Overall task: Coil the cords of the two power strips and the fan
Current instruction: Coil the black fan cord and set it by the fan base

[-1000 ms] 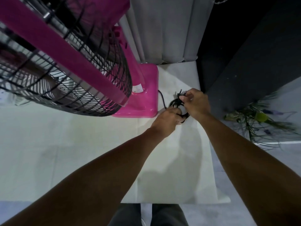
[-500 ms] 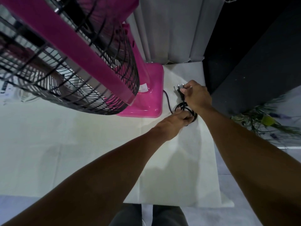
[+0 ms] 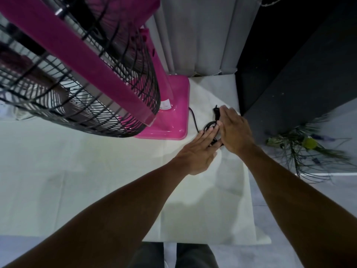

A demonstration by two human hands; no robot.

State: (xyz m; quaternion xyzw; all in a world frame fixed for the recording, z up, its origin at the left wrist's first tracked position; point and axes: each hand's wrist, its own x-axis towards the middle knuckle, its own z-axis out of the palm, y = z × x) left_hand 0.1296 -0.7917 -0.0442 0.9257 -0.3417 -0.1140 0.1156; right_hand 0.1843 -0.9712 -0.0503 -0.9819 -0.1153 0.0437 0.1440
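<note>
One fan (image 3: 87, 60), pink, fills the upper left and tilts across the view. Its black wire grille (image 3: 58, 105) bulges toward the camera. Its square pink base (image 3: 173, 117) stands on the white sheet (image 3: 96, 180), at the sheet's far edge, just in front of the curtain.

One white sheet, spread flat on the floor, carries the fan base and the cord.

One grey curtain (image 3: 193, 35), pleated, hangs behind the base at top centre.

One cord (image 3: 194, 120), black and thin. It leaves the right side of the base, runs a short way over the sheet and ends in a small coil (image 3: 209, 125) just right of the base. The coil lies on the sheet, partly hidden under both hands.

One left hand (image 3: 195, 153), palm down. Its fingers (image 3: 207, 133) are straight and held close together, and their tips are laid on the near side of the coil.

One plug (image 3: 216, 112), black, pokes out of the far end of the coil, beside the right hand's fingertips.

One right hand (image 3: 234, 132), palm down, touches the left hand. Its fingers (image 3: 227, 113) are stretched out flat and side by side over the right part of the coil. The thumb is hidden.

One pair of grey trouser legs (image 3: 146, 256) shows at bottom centre, between the forearms.

One dark panel (image 3: 299, 74), upright, borders the sheet on the right.

One spray of green foliage (image 3: 305, 147) with a yellow-green spot lies on the floor at far right, well apart from the hands.
</note>
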